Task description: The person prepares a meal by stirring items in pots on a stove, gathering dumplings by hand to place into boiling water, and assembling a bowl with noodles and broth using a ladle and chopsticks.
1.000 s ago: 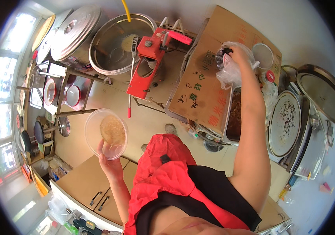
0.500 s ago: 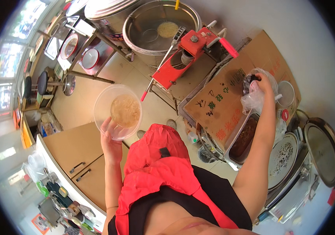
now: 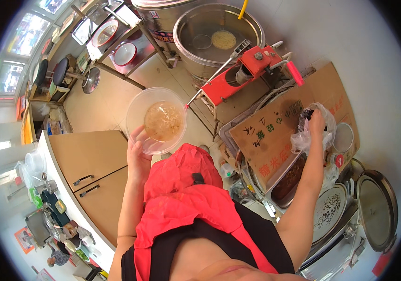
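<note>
My left hand point(image 3: 138, 152) grips the rim of a round clear plastic bowl point(image 3: 137, 110), thumb on the near side. Thin pale noodle-like strands in brownish liquid point(image 3: 164, 122) lie in the bottom of it. Over on the right, my right hand point(image 3: 317, 122) reaches into an open clear plastic bag point(image 3: 298, 143). Its bent fingers are at a dark, crumpled clump point(image 3: 307, 114) inside; the fingertips are partly hidden. Under the bag lies a flat cardboard sheet point(image 3: 266, 136). A metal tray of dark brown sauce point(image 3: 290, 177) sits below my right forearm.
Ahead stands a red hand-lever press point(image 3: 231, 84) beside a large metal pot point(image 3: 195, 56) with a strainer of noodles in its water. A jar with a red lid point(image 3: 337, 160), a speckled round plate point(image 3: 330, 210) and an upright round lid point(image 3: 377, 210) are at right. Brown cabinets point(image 3: 88, 159) stand left.
The view has shifted, so the pot and press appear further right and lower. My left hand has moved the bowl slightly forward. My right hand stays at the bag, fingers deeper in it.
</note>
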`<state>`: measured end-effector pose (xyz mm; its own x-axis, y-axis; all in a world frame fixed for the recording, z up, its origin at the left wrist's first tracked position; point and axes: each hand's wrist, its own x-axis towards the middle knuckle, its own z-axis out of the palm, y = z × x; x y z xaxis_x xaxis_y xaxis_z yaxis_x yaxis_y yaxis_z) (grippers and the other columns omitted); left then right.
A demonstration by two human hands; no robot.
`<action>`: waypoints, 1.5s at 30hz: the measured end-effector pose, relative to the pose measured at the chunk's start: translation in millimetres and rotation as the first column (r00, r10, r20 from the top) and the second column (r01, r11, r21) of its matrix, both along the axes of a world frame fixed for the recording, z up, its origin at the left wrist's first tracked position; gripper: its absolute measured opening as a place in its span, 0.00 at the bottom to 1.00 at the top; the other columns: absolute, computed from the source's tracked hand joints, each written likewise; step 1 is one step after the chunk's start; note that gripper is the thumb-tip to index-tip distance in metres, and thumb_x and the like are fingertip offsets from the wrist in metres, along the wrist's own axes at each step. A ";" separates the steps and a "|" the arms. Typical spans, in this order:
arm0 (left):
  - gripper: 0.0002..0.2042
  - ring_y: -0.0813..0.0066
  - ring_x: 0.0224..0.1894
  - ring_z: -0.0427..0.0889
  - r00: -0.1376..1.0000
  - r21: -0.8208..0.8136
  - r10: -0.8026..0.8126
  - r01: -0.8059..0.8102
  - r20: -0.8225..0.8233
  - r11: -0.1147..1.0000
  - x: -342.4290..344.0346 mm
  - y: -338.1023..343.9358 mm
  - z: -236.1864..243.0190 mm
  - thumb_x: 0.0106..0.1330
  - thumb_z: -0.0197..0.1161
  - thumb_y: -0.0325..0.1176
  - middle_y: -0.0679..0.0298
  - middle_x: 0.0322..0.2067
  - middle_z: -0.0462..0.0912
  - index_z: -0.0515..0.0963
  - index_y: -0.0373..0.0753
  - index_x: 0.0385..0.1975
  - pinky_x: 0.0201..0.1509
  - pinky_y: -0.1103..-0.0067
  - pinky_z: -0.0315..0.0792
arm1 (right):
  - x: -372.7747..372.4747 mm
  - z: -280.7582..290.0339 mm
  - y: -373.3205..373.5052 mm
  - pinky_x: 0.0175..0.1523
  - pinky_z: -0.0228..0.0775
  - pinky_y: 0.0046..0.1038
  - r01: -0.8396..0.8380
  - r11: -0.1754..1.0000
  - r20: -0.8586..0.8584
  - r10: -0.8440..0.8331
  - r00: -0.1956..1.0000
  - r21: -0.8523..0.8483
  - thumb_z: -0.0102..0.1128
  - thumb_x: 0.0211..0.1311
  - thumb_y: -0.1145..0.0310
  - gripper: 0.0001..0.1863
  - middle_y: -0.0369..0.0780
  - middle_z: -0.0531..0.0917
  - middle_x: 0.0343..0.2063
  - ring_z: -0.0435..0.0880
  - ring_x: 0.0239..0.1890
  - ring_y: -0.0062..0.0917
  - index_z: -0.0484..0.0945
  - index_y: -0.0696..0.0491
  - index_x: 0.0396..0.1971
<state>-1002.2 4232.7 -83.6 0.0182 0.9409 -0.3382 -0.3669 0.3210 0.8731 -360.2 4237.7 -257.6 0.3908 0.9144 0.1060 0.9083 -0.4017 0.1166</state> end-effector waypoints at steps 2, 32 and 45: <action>0.32 0.59 0.55 0.75 1.000 0.001 0.006 -0.006 0.030 1.000 0.5 0.4 0.3 0.60 0.61 0.45 0.52 0.55 0.70 0.58 0.35 0.60 0.59 0.66 0.71 | -2.2 -0.1 -1.4 0.39 0.72 0.43 0.071 0.997 -0.038 -0.070 0.997 0.016 0.56 0.58 0.72 0.06 0.48 0.79 0.35 0.80 0.37 0.46 0.71 0.58 0.30; 0.25 0.71 0.56 0.70 0.992 -0.049 -0.053 0.059 0.116 0.997 -83.3 72.2 -22.3 0.66 0.55 0.39 0.58 0.55 0.68 0.58 0.37 0.60 0.60 0.71 0.66 | -104.9 176.7 21.8 0.47 0.72 0.28 0.603 0.151 -0.621 0.237 0.747 0.784 0.54 0.64 0.71 0.10 0.42 0.77 0.42 0.78 0.42 0.28 0.71 0.57 0.43; 0.24 0.75 0.54 0.71 0.985 -0.054 -0.174 0.174 0.009 0.983 -225.9 202.5 -21.7 0.67 0.56 0.39 0.62 0.51 0.72 0.59 0.38 0.59 0.56 0.73 0.66 | -661.8 215.4 235.5 0.67 0.49 0.44 -0.517 0.598 -0.496 0.800 0.338 0.612 0.65 0.52 0.72 0.05 0.33 0.81 0.26 0.81 0.35 0.25 0.78 0.51 0.29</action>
<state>-1228.2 4435.2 -105.3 0.1816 0.9036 -0.3880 -0.3048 0.4269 0.8514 -1022.0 4473.2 -42.3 -0.2577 0.8646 0.4314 0.6066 0.4923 -0.6243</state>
